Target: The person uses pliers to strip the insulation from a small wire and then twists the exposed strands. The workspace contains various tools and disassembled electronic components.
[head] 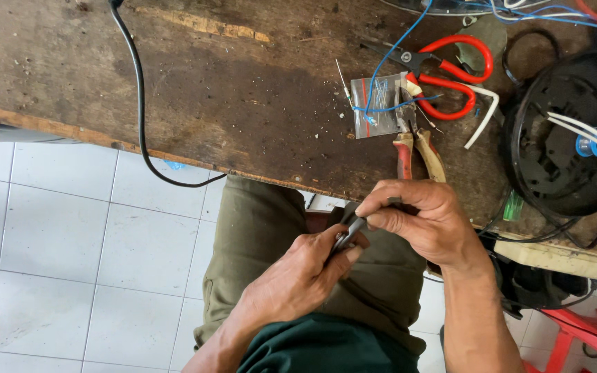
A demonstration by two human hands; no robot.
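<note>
Looking down at the person now: both forearms are bare to the bottom edge of the picture, no sleeves showing, no watch, no gloves. The left hand [298, 280] and right hand [426, 221] carry no rings that can be seen. The trousers [260, 228] are olive-green, loose and creased. Lower down, the dark green shirt [326, 345] bunches in soft folds.

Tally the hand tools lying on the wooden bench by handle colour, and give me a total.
Red-handled snips: 1
Pliers with red and yellow handles: 1
Total: 2
Both hands, left hand and right hand, grip a small dark piece off the bench.
</note>
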